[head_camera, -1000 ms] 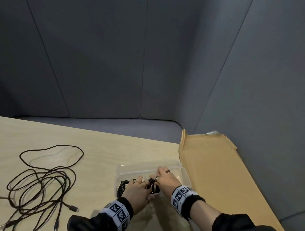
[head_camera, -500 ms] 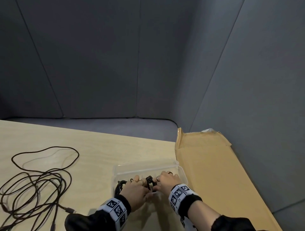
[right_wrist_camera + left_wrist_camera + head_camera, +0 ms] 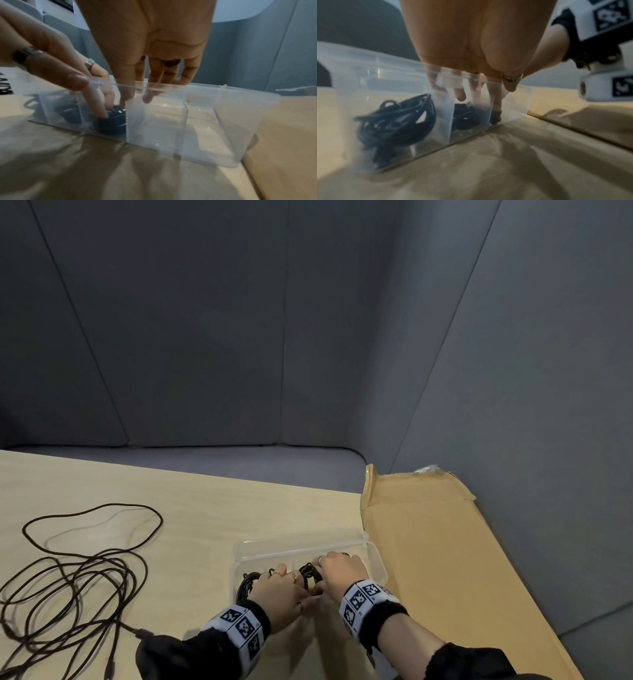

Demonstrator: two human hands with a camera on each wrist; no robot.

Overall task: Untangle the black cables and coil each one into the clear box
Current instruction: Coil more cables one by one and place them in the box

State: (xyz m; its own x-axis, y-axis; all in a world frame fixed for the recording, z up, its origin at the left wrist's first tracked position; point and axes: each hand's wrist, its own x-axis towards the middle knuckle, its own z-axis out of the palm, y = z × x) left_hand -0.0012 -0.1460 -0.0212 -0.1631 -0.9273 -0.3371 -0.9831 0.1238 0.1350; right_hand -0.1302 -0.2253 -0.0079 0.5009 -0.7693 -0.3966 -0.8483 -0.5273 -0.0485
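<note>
A clear box [image 3: 301,544] with divided compartments stands on the wooden table. Its left compartment holds one coiled black cable [image 3: 248,582] [image 3: 399,121]. A second black coil [image 3: 310,575] [image 3: 111,124] sits in the middle compartment. My left hand [image 3: 277,587] [image 3: 471,97] reaches down into the box and presses this coil with straight fingers. My right hand [image 3: 337,571] [image 3: 137,100] reaches in from the right, its fingers pointing down beside the same coil. Several loose tangled black cables [image 3: 75,583] lie on the table at the left.
A flattened cardboard sheet [image 3: 445,559] lies against the box's right side and runs to the grey wall. The right compartments [image 3: 197,121] of the box hold nothing. Bare table [image 3: 205,508] lies between the loose cables and the box.
Both hands stay at the box's middle compartment. The second coil sits a little lower between them than a second ago. The loose cables have not moved.
</note>
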